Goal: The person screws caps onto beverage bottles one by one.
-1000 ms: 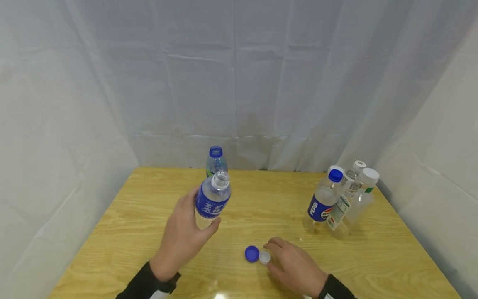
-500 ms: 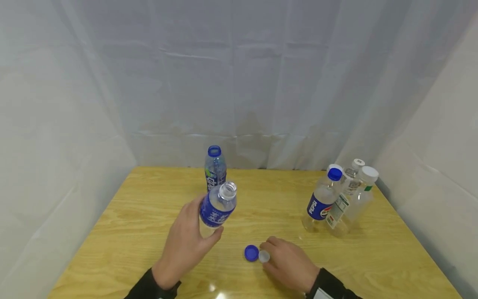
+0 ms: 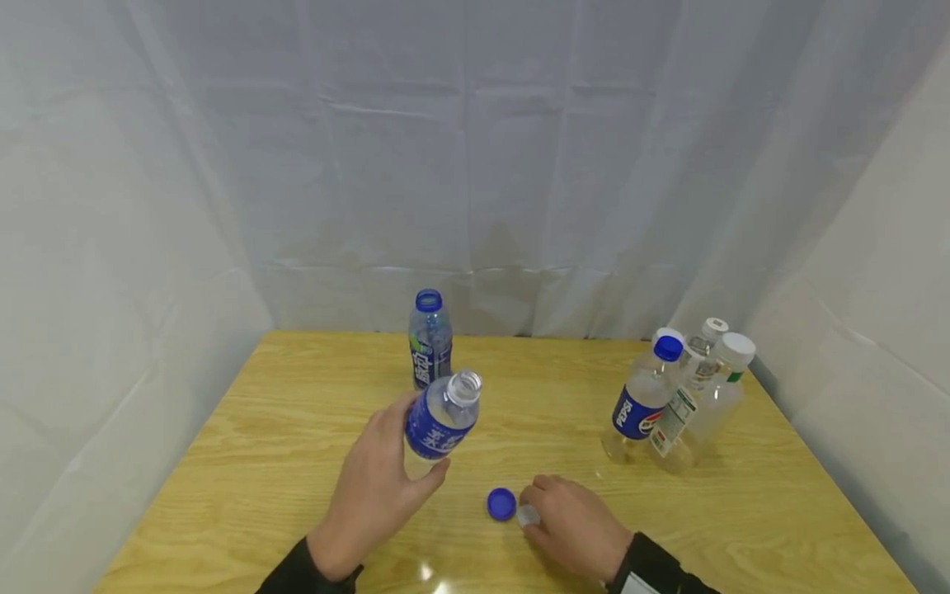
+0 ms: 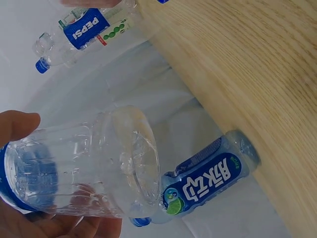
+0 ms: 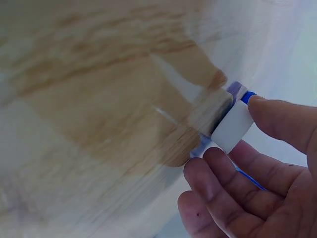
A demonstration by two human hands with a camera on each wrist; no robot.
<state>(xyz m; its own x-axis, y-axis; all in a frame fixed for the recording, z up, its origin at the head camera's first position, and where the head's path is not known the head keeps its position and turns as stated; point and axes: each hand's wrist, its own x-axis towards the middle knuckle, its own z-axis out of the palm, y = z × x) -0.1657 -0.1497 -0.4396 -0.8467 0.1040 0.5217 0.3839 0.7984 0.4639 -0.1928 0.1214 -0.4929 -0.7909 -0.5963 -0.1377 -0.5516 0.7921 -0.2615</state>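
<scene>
My left hand (image 3: 374,487) grips a clear water bottle with a blue label (image 3: 438,429), its mouth uncapped and leaning to the right. In the left wrist view the base of this bottle (image 4: 89,163) faces the camera, thumb on one side and fingers on the other. Down at the table, my right hand (image 3: 575,524) pinches a white bottle cap (image 5: 233,126) between thumb and fingers. A blue cap (image 3: 500,504) lies just left of it. Behind the gripped bottle stands a blue-tinted bottle (image 3: 430,342) with an open blue neck and a lime on its label (image 4: 208,178).
On the right, a Pepsi bottle (image 3: 638,404) with a blue cap stands in a cluster with several clear, white-capped bottles (image 3: 705,412). The wooden table (image 3: 312,379) is enclosed by pale curtains (image 3: 393,165) at the back and sides.
The left hand has brought the water bottle right and lower, tilting it further, which uncovers more of the blue-tinted bottle. Right fingers have closed in around the white cap.
</scene>
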